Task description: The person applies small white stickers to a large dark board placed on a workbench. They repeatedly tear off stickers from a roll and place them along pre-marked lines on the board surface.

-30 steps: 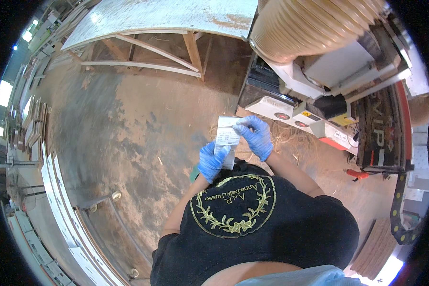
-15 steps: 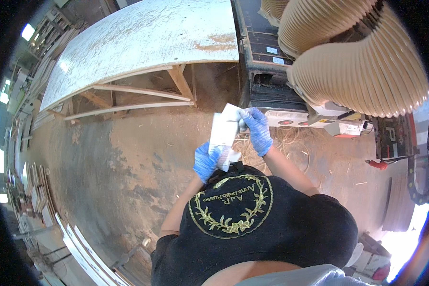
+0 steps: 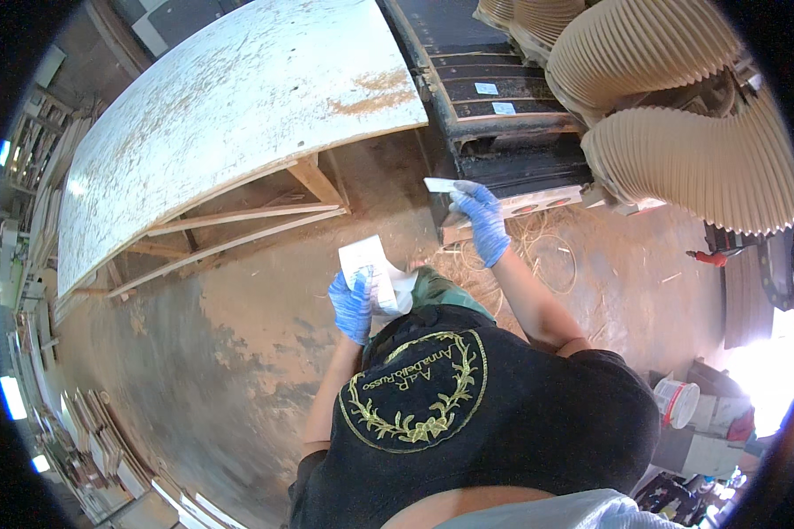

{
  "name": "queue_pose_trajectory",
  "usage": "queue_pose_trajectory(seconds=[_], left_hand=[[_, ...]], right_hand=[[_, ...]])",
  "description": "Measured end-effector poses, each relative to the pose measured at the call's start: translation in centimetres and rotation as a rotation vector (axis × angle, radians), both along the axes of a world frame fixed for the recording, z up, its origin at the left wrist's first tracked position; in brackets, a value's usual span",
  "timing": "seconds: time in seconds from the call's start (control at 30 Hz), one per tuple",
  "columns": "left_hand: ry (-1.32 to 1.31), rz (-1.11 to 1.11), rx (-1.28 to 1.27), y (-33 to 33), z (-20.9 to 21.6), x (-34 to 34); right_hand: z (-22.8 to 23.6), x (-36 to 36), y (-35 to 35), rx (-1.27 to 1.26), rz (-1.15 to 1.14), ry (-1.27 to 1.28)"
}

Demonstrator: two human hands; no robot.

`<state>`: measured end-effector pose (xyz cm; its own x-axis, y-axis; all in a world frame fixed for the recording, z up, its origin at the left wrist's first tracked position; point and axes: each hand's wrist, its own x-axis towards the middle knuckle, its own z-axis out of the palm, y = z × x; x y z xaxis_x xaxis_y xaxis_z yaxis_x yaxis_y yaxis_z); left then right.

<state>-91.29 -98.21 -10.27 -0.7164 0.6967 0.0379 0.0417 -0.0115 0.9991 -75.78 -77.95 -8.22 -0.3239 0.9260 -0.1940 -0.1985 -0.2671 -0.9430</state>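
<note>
My left hand (image 3: 353, 307), in a blue glove, is closed around a white paper strip (image 3: 362, 256) that bends and hangs in a loose fold toward my waist. My right hand (image 3: 483, 227), gloved the same way, is raised farther forward, pinching a small white paper slip (image 3: 439, 185) between thumb and fingers. The slip is apart from the strip and juts out to the left, seen nearly edge-on. Any print on the papers is too faint to make out.
Ahead on the left stands a large white-topped table (image 3: 238, 115) on a wooden frame, sawdust on its top. A black machine (image 3: 525, 159) with thick beige ribbed hoses (image 3: 688, 167) is ahead right. Cord-like strands (image 3: 547, 264) lie on the dusty floor. A white bucket (image 3: 677, 403) stands at right.
My hands have moved apart: the left went left with the paper strip, the right stayed forward with a separate slip. The view has turned, bringing the bucket into sight.
</note>
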Motion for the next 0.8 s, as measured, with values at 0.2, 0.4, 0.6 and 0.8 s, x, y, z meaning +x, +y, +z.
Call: queue_pose_trajectory(seconds=[0.2, 0.4, 0.6, 0.8], left_hand=[[-0.072, -0.001, -0.002, 6.7, 0.7, -3.1], [-0.037, 0.003, 0.045, 18.1, 1.8, -5.7], [-0.253, -0.059, 0.078, 26.5, 1.5, -7.2], [-0.376, -0.059, 0.079, 29.6, 0.7, -8.6]], right_hand=[[-1.4, -0.9, 11.1, 0.050, -0.211, 0.100], [-2.9, -3.2, 28.7, 0.010, -0.380, 0.109], [-7.2, -10.9, 40.3, 0.223, -0.209, 0.084], [-10.1, -13.2, 44.6, 0.048, -0.192, 0.034]])
